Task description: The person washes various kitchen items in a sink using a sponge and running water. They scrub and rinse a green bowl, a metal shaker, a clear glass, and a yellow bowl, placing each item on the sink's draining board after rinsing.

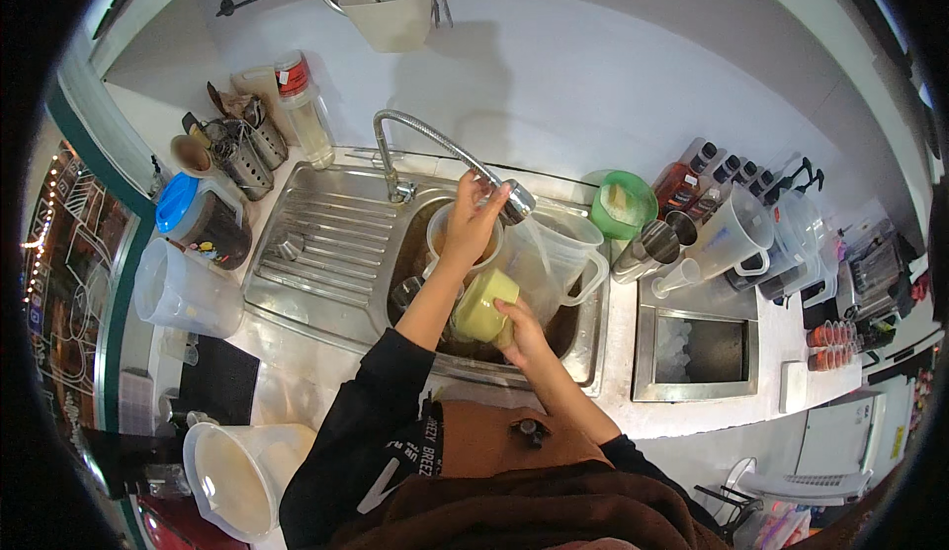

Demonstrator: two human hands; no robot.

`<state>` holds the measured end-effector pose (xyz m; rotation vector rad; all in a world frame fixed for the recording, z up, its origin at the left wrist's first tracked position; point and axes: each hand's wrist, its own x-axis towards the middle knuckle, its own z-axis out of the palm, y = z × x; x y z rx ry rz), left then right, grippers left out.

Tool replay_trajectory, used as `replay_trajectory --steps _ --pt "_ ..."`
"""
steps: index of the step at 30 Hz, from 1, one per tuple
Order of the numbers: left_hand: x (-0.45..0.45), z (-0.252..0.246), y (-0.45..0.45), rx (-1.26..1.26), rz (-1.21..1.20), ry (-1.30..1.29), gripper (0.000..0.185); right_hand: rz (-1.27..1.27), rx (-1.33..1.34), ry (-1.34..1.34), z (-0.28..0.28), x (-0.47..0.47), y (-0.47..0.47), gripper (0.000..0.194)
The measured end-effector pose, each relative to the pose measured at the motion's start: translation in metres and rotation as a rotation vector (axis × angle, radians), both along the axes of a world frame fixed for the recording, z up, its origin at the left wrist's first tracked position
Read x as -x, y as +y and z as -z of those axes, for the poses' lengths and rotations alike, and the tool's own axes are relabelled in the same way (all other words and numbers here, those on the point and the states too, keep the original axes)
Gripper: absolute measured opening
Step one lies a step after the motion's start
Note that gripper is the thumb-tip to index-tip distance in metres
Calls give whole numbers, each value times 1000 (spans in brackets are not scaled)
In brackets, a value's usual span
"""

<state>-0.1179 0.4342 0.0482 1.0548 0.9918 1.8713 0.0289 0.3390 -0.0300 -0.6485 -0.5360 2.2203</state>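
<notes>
My left hand (474,220) is closed around the flexible metal faucet's spray head (517,201), above the stainless steel sink basin (591,350). Water runs down from the head to the right of a yellow-green plastic container (487,304). That container is tilted in my right hand (523,333), with the fingers on its right side. Inside the basin, a large translucent pitcher (567,235) leans at the right. A round clear tub (439,235) lies partly hidden behind my left wrist. Other items below my forearm are hard to make out.
A ribbed drainboard (334,246) holds a small metal cup (288,246). A green tub (624,205), metal shakers (645,250) and an ice well (697,350) stand right. Pitchers (189,290) and a utensil holder (245,164) line the left; a large bucket (245,476) sits near me.
</notes>
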Motion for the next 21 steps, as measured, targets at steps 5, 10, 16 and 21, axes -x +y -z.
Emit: replay_trajectory --steps 5,10,16,21 --pt "8 41 15 133 22 272 30 -2 -29 -36 13 -19 -12 46" --pt "29 70 -3 416 -399 997 45 23 -29 -53 15 -29 -15 49" --pt "16 83 -49 206 -525 550 56 32 -96 -64 8 -34 -8 52" --pt "102 134 -1 392 -683 584 43 49 -125 -106 6 -36 -2 51"
